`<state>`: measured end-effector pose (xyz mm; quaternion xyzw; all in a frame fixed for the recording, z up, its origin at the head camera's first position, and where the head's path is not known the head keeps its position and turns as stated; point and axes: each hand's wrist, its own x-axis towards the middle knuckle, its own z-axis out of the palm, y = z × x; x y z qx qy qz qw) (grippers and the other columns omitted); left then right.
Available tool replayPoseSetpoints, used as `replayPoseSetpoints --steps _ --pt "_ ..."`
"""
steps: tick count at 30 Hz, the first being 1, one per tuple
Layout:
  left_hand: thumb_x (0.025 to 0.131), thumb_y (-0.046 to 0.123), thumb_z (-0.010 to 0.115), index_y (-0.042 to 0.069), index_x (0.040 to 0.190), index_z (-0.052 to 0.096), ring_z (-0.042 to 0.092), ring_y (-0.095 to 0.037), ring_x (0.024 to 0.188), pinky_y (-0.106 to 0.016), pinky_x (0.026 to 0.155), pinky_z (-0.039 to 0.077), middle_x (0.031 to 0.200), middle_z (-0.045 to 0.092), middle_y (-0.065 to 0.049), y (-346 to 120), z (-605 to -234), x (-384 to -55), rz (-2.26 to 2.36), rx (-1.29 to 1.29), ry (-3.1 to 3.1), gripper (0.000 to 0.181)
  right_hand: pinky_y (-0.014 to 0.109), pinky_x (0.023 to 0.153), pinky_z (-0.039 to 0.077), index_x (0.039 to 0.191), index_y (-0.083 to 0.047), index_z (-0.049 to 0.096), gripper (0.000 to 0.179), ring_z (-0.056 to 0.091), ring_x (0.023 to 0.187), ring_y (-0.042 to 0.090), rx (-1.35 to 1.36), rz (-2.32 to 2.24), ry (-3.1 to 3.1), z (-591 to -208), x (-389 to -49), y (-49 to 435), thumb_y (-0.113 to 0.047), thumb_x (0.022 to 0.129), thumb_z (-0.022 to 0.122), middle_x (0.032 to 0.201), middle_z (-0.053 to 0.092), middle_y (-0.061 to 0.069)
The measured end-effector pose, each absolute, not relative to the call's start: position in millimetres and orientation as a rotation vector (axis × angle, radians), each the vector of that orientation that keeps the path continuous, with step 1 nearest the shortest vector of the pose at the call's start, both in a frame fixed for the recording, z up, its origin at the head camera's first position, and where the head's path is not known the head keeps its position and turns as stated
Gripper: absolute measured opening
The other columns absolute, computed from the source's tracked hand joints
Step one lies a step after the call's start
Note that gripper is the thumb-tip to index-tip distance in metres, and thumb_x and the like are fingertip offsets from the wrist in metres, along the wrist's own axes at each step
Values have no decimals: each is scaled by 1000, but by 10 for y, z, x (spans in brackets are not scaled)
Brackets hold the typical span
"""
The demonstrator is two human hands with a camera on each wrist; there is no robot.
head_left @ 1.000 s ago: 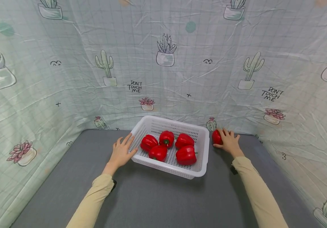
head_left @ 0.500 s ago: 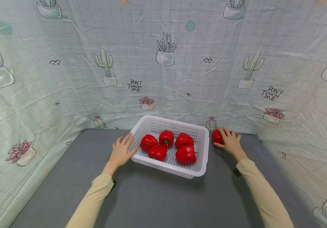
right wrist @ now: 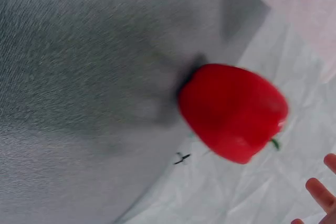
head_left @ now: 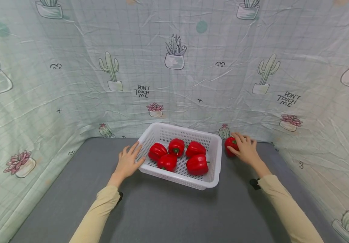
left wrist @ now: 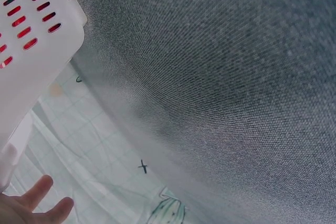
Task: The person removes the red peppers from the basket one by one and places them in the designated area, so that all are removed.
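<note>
In the head view, a white perforated plastic basket [head_left: 174, 178] with several red bell peppers [head_left: 197, 164] in it stands on the grey table. My left hand [head_left: 127, 163] rests at the basket's left edge with its fingers spread. To the right of the basket, one more red bell pepper [head_left: 231, 146] sits on the table, its green stem showing. My right hand [head_left: 248, 151] is just beside that pepper, fingers spread and partly in front of it. In the right wrist view a gap shows between the fingertips [right wrist: 320, 193] and the pepper [right wrist: 233, 113].
A pale cloth [head_left: 174, 87] printed with cacti hangs as a wall close behind the basket and along both sides. The grey tabletop [head_left: 174, 216] stretches in front of the basket.
My right hand has drawn slightly back from the lone pepper, so more of it and its stem show. The left hand and the basket keep their places.
</note>
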<state>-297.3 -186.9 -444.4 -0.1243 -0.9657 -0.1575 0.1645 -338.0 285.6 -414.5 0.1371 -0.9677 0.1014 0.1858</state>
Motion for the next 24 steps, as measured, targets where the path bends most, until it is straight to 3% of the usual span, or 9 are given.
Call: replayPoseSetpoints --steps 15,24 --pt "85 40 50 10 135 40 29 -46 122 -64 93 24 143 31 -13 -1885 -4438 -2963 -443 -348 -2765 59 59 88 22 130 -5 41 58 36 114 39 623 287 -2619 -3964 -3081 2626 -29 81 62 131 42 18" --pt "85 40 49 10 135 40 29 -46 122 -63 92 24 143 31 -12 -1888 -4426 -2972 -452 -366 -2757 59 53 85 26 129 -8 43 61 39 112 30 770 252 -2619 -4002 -2946 2410 -32 78 65 127 47 13"
